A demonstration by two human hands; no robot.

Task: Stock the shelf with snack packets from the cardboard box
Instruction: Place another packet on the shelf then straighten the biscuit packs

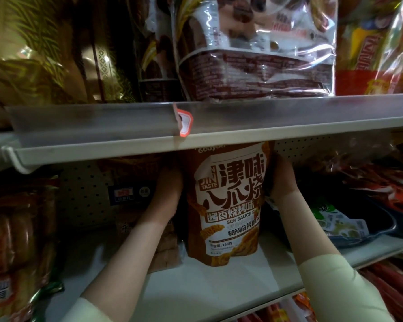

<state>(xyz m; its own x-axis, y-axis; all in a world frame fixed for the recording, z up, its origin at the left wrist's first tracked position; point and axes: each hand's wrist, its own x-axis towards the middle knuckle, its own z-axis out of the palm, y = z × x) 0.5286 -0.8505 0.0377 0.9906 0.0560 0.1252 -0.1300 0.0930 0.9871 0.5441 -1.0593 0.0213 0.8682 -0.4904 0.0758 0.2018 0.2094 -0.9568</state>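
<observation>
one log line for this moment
step: placing | snack packet: upright on shelf | left hand, right hand: holding its sides

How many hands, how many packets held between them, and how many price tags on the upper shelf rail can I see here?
Hands: 2 (left hand, right hand)
Brown soy sauce snack packet, held between them: 1
Red-edged price tag on the upper shelf rail: 1
Total: 4
</observation>
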